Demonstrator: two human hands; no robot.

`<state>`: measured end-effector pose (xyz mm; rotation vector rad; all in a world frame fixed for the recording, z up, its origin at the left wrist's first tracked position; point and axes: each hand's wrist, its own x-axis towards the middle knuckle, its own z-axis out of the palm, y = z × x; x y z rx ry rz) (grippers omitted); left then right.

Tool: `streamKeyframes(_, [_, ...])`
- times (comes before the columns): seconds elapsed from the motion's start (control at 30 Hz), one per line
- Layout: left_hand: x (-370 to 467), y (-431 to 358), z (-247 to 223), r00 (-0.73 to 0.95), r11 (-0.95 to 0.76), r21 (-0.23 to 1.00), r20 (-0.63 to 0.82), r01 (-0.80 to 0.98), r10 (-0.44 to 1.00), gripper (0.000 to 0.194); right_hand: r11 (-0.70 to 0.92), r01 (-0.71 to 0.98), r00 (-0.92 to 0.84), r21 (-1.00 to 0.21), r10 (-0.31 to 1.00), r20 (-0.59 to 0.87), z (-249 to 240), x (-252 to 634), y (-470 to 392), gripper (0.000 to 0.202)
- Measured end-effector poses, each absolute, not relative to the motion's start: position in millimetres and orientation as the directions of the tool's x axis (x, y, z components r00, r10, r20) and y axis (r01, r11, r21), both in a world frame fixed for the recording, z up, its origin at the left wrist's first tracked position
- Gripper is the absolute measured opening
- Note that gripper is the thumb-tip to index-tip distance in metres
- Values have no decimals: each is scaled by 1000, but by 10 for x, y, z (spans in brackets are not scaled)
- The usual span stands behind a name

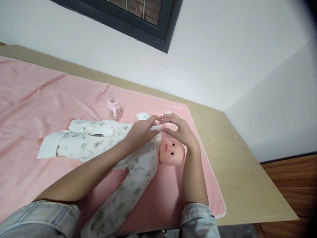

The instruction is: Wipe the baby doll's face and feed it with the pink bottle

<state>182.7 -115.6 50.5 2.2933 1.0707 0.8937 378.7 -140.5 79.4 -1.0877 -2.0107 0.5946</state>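
Observation:
A baby doll (172, 151) in a white patterned outfit (141, 168) lies on its back on a pink blanket, its head to the right. Above the doll's chest and neck, my left hand (143, 131) has its fingers closed round a small white item (156, 128), too small to identify. Facing it, my right hand (178, 128) is curved, thumb and fingers apart, with the fingertips close to the left hand's fingers. Behind the hands, small white patterned pieces (142, 115) show in part on the blanket.
A pink-lidded baby bottle (114, 109) stands on the pink blanket (32, 89), behind the doll's legs. The blanket covers much of a wooden table (237, 175), whose right corner is bare wood. A white wall with a dark-framed window rises behind.

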Motion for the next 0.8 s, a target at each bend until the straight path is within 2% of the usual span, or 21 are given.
streamKeyframes(0.3, [1830,-1145,492,502,-608,617,366,499,784,31,489,537,-348,-687,871,347,778,3795,-1389,8])
streamKeyframes(0.43, [1794,-1112,539,484,-593,632,364,498,795,36,478,522,-330,-707,877,349,746,3875,-1345,12])
streamKeyframes(0.57, [1693,-1054,649,431,-576,662,394,480,812,40,409,415,-200,-813,912,358,660,4058,-1255,17])
streamKeyframes(0.67, [1588,-1014,741,351,-547,691,421,473,836,36,367,318,-57,-874,928,369,546,4235,-1158,21])
streamKeyframes(0.8, [1435,-951,830,275,-514,731,434,450,858,33,297,334,153,-895,920,362,398,4442,-1042,27])
